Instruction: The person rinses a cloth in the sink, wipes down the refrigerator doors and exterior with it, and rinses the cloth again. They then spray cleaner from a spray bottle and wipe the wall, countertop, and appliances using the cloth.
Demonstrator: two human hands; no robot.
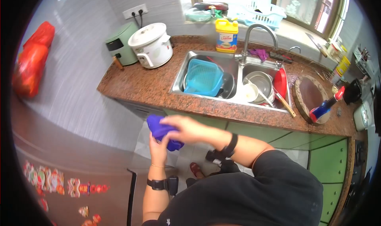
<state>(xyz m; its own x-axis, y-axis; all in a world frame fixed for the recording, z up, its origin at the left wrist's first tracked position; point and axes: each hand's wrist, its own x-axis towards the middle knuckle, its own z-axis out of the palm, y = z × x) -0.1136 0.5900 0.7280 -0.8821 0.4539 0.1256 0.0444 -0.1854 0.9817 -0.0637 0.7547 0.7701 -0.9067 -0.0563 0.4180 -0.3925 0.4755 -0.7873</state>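
Observation:
A bunched purple cloth [155, 127] is between my two hands, in front of the counter and above the floor. My left hand [158, 150] grips it from below, with the cloth bulging out on both sides. From the right, my right hand [183, 129] reaches over the top of the cloth, its fingers bent onto it. Part of the cloth is hidden behind the fingers. Both hands are away from the countertop [139, 87] and the sink.
A double sink [237, 101] holds a blue basket [204, 77], bowls and a pot [260, 81], and a red pan. Left of it stand a white slow cooker [152, 47] and a green appliance [121, 45]. A yellow jug [226, 35] is behind. A brown surface with stickers [51, 180] borders the left.

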